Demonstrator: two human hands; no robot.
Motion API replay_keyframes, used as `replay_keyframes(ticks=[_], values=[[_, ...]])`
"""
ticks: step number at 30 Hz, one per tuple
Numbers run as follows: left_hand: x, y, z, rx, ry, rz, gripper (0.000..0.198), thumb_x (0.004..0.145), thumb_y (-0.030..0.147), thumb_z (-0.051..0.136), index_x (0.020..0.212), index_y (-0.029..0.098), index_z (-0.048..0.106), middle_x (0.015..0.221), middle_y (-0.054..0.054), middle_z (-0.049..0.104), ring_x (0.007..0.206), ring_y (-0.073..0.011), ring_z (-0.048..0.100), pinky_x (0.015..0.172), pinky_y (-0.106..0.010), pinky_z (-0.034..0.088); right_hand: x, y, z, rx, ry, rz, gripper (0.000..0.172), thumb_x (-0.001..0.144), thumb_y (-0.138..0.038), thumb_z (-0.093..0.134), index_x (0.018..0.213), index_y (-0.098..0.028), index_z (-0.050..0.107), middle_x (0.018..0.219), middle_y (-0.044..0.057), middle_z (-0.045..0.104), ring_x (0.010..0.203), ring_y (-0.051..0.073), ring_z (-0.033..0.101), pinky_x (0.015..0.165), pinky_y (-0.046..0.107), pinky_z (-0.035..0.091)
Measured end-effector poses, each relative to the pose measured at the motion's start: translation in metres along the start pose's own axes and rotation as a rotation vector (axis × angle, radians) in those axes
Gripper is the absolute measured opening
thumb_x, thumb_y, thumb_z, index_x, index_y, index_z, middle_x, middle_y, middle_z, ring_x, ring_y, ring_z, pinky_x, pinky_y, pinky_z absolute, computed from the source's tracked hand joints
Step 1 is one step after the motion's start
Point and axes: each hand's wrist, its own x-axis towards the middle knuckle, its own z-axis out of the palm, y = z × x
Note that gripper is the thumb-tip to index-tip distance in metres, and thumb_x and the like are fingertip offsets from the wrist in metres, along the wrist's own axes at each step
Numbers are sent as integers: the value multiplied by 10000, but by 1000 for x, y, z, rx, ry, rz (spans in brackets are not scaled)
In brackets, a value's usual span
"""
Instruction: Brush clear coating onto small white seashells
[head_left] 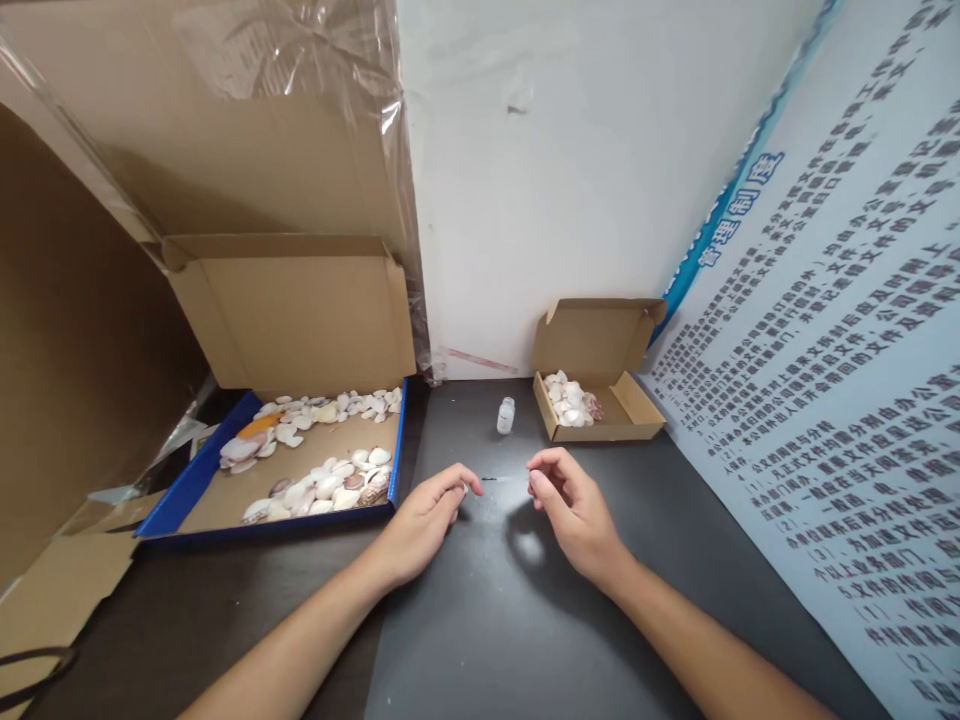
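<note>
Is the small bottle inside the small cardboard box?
No, the small bottle stands on the dark tabletop, left of the small cardboard box.

Left grip, right grip curled

One left hand and one right hand, centre; one blue-sided carton, left; one brown carton, right of centre; seashells in both, too overlapped to count; one small bottle, centre; one printed poster, right.
</note>
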Motion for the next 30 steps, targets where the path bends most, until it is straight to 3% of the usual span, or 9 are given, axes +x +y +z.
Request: replay_keyframes(ticks=[5,10,14,17,21,25,30], values=[[-1,-4,2,-1,-5,49,217,963,351,378,1023,198,520,667,56,419,537,-92,369,512,-214,309,-3,-2,1,-10,5,-3,147,948,-343,496,932,-208,553,748,-7,554,631,144,546,612,265,457],[0,-4,-2,-239,-4,-26,134,943,374,420,960,256,357,719,75,531,364,-39,351,376,-170,217,-2,2,1,-3,27,9,158,951,-360,489,948,-213,548,760,-6,552,624,143,543,593,258,458],[-1,5,-8,-627,-76,-177,95,849,200,448,828,239,365,674,92,412,365,-26,215,340,-146,160,-1,3,0,3,31,9,149,955,-354,486,948,-216,543,756,-6,553,611,142,544,553,245,451],[-4,8,-11,-761,-128,-214,104,781,133,447,738,205,386,630,81,312,404,-32,154,355,-146,156,-1,3,0,2,29,3,140,952,-346,487,946,-219,545,755,-7,554,608,141,540,553,246,448],[-6,7,-12,-781,-242,-228,113,751,183,436,651,187,384,584,69,257,434,-50,149,376,-166,187,-4,2,1,-3,25,-10,125,949,-333,496,952,-221,552,760,-11,546,628,142,539,606,262,454],[-8,7,-12,-693,-272,-276,73,742,158,445,784,214,424,565,90,216,447,-67,103,383,-165,183,-7,-1,1,-26,6,-36,120,954,-327,486,963,-222,544,765,-11,549,632,142,536,614,270,447],[-12,11,-12,-729,-343,-335,165,787,219,454,805,254,293,595,94,242,432,-68,89,369,-159,155,-7,-3,1,-78,-13,-54,116,954,-321,482,962,-221,539,755,-10,548,634,146,539,615,276,446]])
